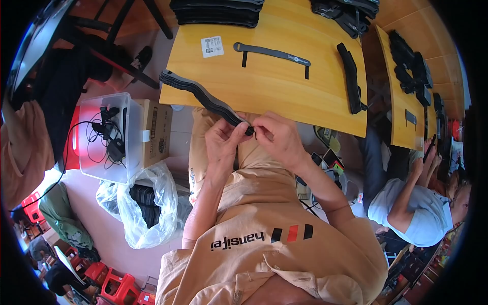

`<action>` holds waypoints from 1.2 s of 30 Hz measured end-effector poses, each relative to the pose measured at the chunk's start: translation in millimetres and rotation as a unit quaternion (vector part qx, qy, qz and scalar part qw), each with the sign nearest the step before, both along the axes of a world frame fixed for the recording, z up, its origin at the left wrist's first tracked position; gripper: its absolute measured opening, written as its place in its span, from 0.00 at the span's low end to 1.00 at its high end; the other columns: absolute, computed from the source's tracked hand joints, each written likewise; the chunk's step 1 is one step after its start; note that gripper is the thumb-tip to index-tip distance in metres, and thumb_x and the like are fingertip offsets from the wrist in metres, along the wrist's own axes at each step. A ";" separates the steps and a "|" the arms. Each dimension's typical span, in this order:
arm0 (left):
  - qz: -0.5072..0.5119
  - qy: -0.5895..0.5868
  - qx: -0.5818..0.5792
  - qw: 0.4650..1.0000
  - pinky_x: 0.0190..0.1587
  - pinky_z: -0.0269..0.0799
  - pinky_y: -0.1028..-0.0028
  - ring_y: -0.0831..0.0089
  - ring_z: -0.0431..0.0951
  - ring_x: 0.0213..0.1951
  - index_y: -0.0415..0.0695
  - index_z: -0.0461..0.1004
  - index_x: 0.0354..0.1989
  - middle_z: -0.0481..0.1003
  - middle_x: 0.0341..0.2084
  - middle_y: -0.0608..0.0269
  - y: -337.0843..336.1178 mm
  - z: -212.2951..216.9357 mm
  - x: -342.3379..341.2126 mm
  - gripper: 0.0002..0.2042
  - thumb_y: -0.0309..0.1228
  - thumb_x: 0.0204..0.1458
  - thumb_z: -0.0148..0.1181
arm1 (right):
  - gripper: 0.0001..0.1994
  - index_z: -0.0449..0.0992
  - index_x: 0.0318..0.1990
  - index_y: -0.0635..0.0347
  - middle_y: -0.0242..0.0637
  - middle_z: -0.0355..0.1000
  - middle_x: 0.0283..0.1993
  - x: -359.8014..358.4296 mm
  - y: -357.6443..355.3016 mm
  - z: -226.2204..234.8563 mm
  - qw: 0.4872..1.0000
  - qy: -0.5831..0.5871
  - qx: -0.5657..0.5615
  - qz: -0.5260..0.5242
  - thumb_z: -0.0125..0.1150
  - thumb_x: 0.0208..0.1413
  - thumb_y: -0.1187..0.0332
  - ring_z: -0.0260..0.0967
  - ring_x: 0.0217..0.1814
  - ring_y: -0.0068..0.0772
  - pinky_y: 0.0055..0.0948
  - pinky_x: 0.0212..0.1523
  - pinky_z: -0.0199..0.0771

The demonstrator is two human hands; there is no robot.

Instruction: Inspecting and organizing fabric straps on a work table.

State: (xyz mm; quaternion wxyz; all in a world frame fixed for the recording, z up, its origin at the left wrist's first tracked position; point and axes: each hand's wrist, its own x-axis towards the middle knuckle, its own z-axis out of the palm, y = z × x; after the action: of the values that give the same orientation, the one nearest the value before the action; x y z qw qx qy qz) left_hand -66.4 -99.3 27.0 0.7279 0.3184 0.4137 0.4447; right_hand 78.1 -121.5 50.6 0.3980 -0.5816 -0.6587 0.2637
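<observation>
My left hand (221,141) is closed on one end of a stack of black-and-grey straps (195,93); the far end of the stack rests on the left side of the yellow table (300,96). At the held end, just off the table's near edge, my right hand (278,138) pinches a thin black strip (255,134). Its fingers partly hide where the strip meets the stack. Farther back on the table lies a single grey strap (274,52) with two short black tabs. A white printed label (212,47) is beside it.
More black straps (218,14) are stacked at the back left, with a dark pile (348,18) at the back right and a bundle (349,76) near the right edge. Left stand a clear bin (133,152) of cables and a plastic bag (175,203). People sit on both sides.
</observation>
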 end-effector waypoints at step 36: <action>-0.067 0.006 -0.012 0.998 0.41 0.76 0.74 0.75 0.76 0.35 0.31 0.65 0.49 0.73 0.33 0.59 3.1 -0.4 -11.3 0.20 0.18 0.46 0.60 | 0.04 0.67 0.28 0.65 0.42 0.64 0.28 -1.8 -0.9 -3.6 0.999 -0.009 -0.010 0.052 0.56 0.43 0.79 0.66 0.27 0.46 0.38 0.26 0.67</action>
State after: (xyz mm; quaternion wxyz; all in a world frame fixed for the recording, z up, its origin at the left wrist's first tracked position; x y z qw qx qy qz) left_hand -77.8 -96.2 26.5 0.7575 0.3389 0.4009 0.3881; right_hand 76.3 -122.4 47.0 0.3721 -0.5532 -0.6883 0.2858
